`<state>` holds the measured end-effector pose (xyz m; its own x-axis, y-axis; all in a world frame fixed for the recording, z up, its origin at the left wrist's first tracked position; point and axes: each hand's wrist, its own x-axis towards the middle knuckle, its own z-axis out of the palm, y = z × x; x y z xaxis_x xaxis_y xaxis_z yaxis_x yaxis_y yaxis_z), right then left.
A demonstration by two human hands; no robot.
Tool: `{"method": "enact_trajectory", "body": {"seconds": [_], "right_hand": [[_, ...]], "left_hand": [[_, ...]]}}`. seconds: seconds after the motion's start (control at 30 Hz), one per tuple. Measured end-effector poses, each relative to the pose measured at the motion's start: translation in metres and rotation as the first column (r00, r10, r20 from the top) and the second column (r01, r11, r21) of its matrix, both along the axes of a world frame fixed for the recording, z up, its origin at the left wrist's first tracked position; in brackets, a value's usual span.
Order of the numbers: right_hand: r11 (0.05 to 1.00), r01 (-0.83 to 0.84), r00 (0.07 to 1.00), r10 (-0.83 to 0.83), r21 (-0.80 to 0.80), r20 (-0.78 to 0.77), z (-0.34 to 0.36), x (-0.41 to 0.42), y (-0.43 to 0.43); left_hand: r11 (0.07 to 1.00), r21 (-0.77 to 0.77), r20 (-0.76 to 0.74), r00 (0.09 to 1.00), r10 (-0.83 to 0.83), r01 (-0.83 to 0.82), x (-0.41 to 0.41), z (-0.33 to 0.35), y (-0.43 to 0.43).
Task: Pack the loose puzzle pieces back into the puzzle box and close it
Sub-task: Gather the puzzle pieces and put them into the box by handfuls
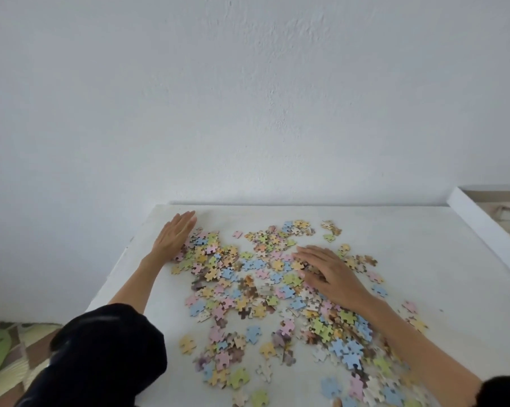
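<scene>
Several loose puzzle pieces in pastel blue, pink, yellow and green lie scattered over the white table. My left hand rests flat, fingers together, against the far left edge of the spread. My right hand lies palm down on top of the pieces right of the middle, fingers slightly spread. Neither hand holds a piece. At the far right a white raised rim, possibly the puzzle box, runs out of the picture; I cannot tell what it is.
A white wall stands right behind the table's far edge. The table's left edge drops off to a patterned green and brown floor mat. Dark sleeves cover both upper arms at the bottom.
</scene>
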<state>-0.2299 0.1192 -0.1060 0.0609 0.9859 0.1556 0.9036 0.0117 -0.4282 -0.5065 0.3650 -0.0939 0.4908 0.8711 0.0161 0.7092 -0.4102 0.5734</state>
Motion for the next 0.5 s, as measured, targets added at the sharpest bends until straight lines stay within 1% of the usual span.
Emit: {"method": "enact_trajectory", "body": {"seconds": [0.07,0.13,0.23,0.37,0.5], "right_hand": [[1.0,0.0,1.0,0.0,0.0,-0.022,-0.002,0.002,0.0],[1.0,0.008,0.998,-0.007,0.015,-0.063,-0.001,0.002,0.0],[0.998,0.029,0.984,-0.019,0.056,-0.176,0.001,0.002,-0.001],[0.996,0.032,0.971,-0.012,0.08,-0.238,0.001,0.001,-0.003],[0.997,0.032,0.959,-0.01,0.074,-0.282,0.002,0.0,-0.005]], "left_hand": [[0.997,0.022,0.004,0.997,-0.076,0.076,0.009,0.001,-0.004],[0.992,0.008,0.045,0.991,-0.123,0.123,0.017,0.002,-0.017],[0.981,-0.02,0.114,0.975,-0.191,0.195,0.023,0.002,-0.038],[0.945,0.024,0.112,0.938,-0.327,0.327,0.026,-0.001,-0.06],[0.907,0.022,0.127,0.899,-0.42,0.421,0.031,-0.002,-0.077]]}}
